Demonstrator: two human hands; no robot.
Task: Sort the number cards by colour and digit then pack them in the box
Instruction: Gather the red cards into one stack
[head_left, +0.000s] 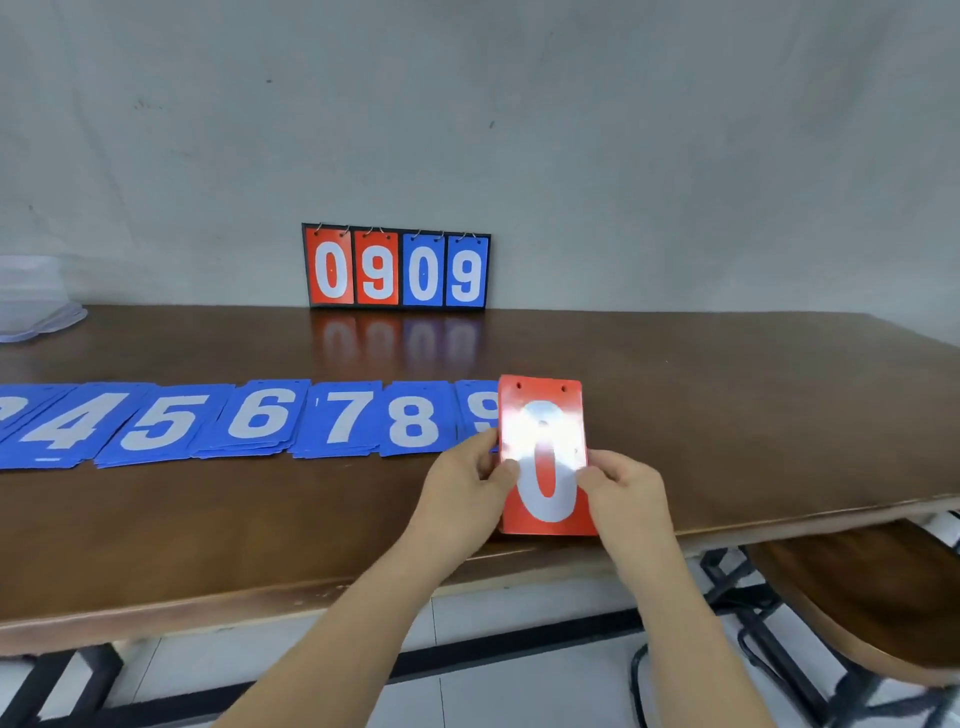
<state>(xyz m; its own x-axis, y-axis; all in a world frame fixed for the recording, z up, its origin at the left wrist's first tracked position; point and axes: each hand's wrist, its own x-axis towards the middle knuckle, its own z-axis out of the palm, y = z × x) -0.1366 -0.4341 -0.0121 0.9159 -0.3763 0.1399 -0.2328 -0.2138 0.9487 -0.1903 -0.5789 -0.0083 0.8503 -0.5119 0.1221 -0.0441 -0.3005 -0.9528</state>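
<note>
the red stack, a zero on its top card, is held up between both hands over the near part of the surface. its long axis runs away from the person, punched holes at the far end, face tilted up toward the camera. the left hand pinches its left edge with the thumb on the face. the right hand grips the right edge, so both hands are clamped on the same stack, one on each side.

just to its left lies the blue 9 pile, whose right half is covered by the stack. whether they touch i cannot tell. from there a blue row runs leftward: the 8 pile, 7 pile, 6 pile, 5 pile and 4 pile. the left hand is nearer this row. the right hand is nearer the bare wood to the right, which looks like the likeliest room for red piles (a guess, not a thing seen).

at the back a scoreboard stands against the wall, showing 0 9 0 9.

glare washes out the upper half of the zero, and how many cards sit under it cannot be read. the lower blue piles are cut off at the left edge. a translucent container, also cropped there, may be the box, though that is unclear.
</note>
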